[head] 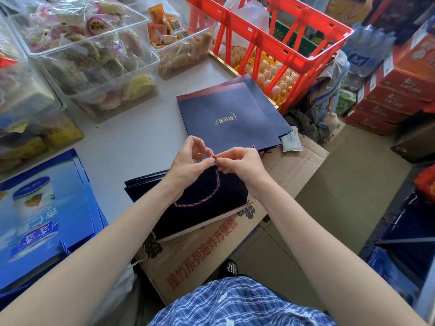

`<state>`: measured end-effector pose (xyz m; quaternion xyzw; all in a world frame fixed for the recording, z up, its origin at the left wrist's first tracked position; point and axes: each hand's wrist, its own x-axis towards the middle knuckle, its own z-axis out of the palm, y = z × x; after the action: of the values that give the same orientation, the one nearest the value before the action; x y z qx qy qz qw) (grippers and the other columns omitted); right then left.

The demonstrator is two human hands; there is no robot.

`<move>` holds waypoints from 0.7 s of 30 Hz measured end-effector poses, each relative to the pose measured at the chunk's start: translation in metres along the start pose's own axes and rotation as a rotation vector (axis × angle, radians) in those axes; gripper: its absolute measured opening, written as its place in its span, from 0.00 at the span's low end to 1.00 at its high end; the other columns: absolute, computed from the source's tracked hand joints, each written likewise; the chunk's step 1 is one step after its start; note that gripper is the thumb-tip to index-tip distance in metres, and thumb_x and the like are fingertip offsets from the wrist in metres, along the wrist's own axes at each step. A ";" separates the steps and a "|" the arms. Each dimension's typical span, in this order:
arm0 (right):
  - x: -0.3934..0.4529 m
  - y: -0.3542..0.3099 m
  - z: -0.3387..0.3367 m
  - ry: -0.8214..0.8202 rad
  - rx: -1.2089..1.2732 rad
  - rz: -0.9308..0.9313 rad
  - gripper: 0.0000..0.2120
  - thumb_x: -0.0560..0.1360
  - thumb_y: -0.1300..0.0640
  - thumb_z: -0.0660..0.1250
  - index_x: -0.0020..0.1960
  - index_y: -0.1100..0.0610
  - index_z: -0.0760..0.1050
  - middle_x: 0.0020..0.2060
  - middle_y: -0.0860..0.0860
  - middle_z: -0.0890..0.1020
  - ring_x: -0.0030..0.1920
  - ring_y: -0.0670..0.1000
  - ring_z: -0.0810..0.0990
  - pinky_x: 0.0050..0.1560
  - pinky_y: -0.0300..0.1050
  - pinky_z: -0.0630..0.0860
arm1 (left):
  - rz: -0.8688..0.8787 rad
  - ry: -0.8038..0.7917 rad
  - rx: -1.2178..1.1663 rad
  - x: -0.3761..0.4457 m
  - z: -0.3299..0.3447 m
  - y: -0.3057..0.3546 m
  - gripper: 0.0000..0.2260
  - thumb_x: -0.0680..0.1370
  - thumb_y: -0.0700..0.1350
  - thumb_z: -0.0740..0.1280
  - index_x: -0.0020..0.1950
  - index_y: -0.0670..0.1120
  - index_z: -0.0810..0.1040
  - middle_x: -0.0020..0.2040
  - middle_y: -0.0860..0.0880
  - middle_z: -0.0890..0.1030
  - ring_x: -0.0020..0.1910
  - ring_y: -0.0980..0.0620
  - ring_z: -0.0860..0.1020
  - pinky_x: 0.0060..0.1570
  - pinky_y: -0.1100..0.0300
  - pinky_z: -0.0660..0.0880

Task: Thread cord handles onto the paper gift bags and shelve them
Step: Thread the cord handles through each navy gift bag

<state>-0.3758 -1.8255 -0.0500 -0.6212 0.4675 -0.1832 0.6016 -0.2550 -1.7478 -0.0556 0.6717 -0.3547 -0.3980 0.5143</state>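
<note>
A dark navy paper gift bag [202, 215] lies flat in front of me, partly on the table and partly on a cardboard box. A twisted red, blue and orange cord [207, 198] loops over it, and its upper end rises to my hands. My left hand [190, 161] and my right hand [237, 163] meet above the bag and both pinch the cord's tip between thumb and fingers. A stack of flat navy bags [226, 114] with gold lettering lies further back on the white table [131, 140].
Bright blue printed gift bags [44, 208] lie at the left. Clear bins of wrapped snacks [89, 50] line the table's back. A red crate [277, 36] over egg trays stands at the back right. The cardboard box [211, 252] sits below; stacked cartons [395, 83] are right.
</note>
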 end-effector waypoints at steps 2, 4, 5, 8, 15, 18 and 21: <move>0.000 -0.001 -0.001 -0.029 -0.011 0.003 0.03 0.72 0.64 0.71 0.45 0.62 0.81 0.37 0.54 0.82 0.35 0.47 0.79 0.36 0.33 0.76 | 0.006 -0.040 0.002 0.001 -0.003 -0.001 0.13 0.75 0.35 0.67 0.44 0.50 0.65 0.40 0.54 0.77 0.38 0.52 0.71 0.43 0.63 0.68; 0.000 -0.001 -0.001 -0.043 -0.010 0.003 0.03 0.72 0.64 0.71 0.45 0.62 0.81 0.36 0.53 0.82 0.35 0.46 0.79 0.36 0.33 0.75 | -0.008 -0.039 -0.017 0.001 -0.003 0.000 0.13 0.75 0.35 0.67 0.44 0.50 0.65 0.40 0.54 0.77 0.38 0.51 0.70 0.44 0.61 0.68; -0.001 -0.001 -0.001 -0.043 -0.016 -0.001 0.03 0.72 0.65 0.71 0.45 0.62 0.81 0.36 0.53 0.82 0.34 0.46 0.78 0.36 0.33 0.75 | -0.018 -0.010 -0.016 0.002 -0.002 0.000 0.13 0.74 0.35 0.67 0.44 0.50 0.65 0.40 0.54 0.77 0.38 0.51 0.71 0.44 0.59 0.69; 0.000 -0.001 0.001 -0.020 -0.058 -0.017 0.02 0.72 0.64 0.71 0.44 0.61 0.81 0.35 0.52 0.81 0.34 0.45 0.78 0.35 0.32 0.75 | -0.056 0.154 0.043 0.005 0.005 -0.001 0.14 0.73 0.38 0.69 0.42 0.51 0.66 0.40 0.54 0.78 0.40 0.51 0.73 0.46 0.55 0.72; 0.000 -0.001 0.004 0.022 -0.106 -0.040 0.03 0.72 0.64 0.70 0.45 0.61 0.81 0.39 0.54 0.83 0.37 0.47 0.79 0.41 0.37 0.78 | -0.093 0.317 0.142 0.005 0.012 -0.001 0.13 0.72 0.40 0.71 0.47 0.47 0.67 0.38 0.54 0.79 0.36 0.60 0.72 0.44 0.62 0.69; 0.001 -0.002 0.002 -0.001 -0.138 -0.038 0.03 0.73 0.65 0.70 0.45 0.60 0.81 0.37 0.51 0.82 0.37 0.46 0.79 0.40 0.34 0.77 | -0.080 0.249 0.137 0.003 0.006 -0.003 0.13 0.72 0.41 0.71 0.47 0.48 0.68 0.39 0.54 0.80 0.36 0.57 0.72 0.42 0.62 0.70; 0.002 -0.002 -0.002 -0.054 -0.172 -0.028 0.05 0.73 0.66 0.69 0.45 0.59 0.82 0.37 0.51 0.82 0.37 0.45 0.79 0.42 0.35 0.77 | -0.112 0.069 0.060 0.005 -0.005 -0.005 0.13 0.72 0.39 0.71 0.44 0.50 0.68 0.42 0.51 0.80 0.42 0.51 0.75 0.47 0.57 0.72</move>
<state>-0.3756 -1.8285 -0.0481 -0.6819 0.4564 -0.1336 0.5558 -0.2478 -1.7487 -0.0601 0.7189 -0.3104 -0.3922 0.4828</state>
